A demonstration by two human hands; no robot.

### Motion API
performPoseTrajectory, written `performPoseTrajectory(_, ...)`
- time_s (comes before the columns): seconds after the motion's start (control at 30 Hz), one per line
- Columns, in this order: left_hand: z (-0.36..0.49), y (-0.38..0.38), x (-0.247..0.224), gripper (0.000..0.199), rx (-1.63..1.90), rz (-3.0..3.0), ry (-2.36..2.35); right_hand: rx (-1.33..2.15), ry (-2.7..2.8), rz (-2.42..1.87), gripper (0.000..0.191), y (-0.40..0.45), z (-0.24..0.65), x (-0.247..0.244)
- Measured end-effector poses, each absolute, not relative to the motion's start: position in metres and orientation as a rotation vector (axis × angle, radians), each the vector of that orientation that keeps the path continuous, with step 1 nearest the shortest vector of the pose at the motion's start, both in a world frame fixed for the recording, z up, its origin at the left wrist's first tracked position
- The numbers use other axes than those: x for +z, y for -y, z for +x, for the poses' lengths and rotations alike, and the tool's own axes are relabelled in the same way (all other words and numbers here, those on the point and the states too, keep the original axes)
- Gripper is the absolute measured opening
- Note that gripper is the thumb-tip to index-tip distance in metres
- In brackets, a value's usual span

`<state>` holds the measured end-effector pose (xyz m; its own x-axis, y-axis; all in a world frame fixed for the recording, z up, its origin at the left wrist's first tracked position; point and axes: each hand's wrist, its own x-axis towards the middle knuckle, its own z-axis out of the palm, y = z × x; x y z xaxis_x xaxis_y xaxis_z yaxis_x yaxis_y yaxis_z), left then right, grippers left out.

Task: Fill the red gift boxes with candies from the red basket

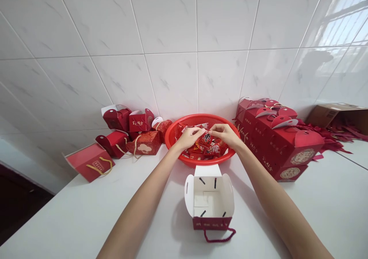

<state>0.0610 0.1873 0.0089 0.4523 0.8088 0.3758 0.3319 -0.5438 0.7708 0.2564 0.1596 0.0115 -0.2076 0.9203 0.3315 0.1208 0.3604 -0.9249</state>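
Both hands are over a red plastic basket point(172, 130) heaped with small red wrapped candies point(198, 148). My left hand point(189, 136) and my right hand point(225, 133) nearly meet above the heap, fingertips pinched together. Between them is a red candy packet point(207, 137) with a large black character, gripped near its upper edge. Just in front of the basket stands an open gift box point(212, 223), white inside, flaps spread, a dark red cord handle hanging at its near side. No candy shows inside the box.
At left, several red gift boxes point(140, 122) sit against the tiled wall, some tipped over. Stacked red boxes point(270, 144) stand at right. Beyond them lie red ribbons point(330, 136) and an open cardboard carton point(339, 117). The white table point(77, 220) ends at left.
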Motion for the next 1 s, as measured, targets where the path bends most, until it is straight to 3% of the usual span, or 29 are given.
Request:
performPoseTrajectory(0.2, 0.06, -0.192, 0.0, 0.022, 0.531, 2.225, -1.356, 0.919, 1.442, -1.043, 0.026, -0.161, 0.257, 0.01)
performPoseTrajectory(0.4, 0.059, -0.189, 0.0, 0.029, 0.106, 2.289, -1.539, 0.94, 1.314, -1.04, 0.021, -0.163, 0.255, 0.011)
performPoseTrajectory(0.57, 0.058, -0.185, 0.003, 0.026, -0.003, 2.276, -1.516, 0.976, 1.168, -1.015, 0.019, -0.165, 0.256, 0.011)
performPoseTrajectory(0.87, 0.067, -0.178, 0.009, 0.057, 0.238, 2.464, -1.176, 1.029, 0.906, -0.964, 0.025, -0.173, 0.26, 0.007)
performPoseTrajectory(1.0, 0.068, -0.179, 0.006, 0.048, 0.121, 2.548, -0.896, 1.016, 0.899, -0.937, 0.026, -0.179, 0.261, 0.002)
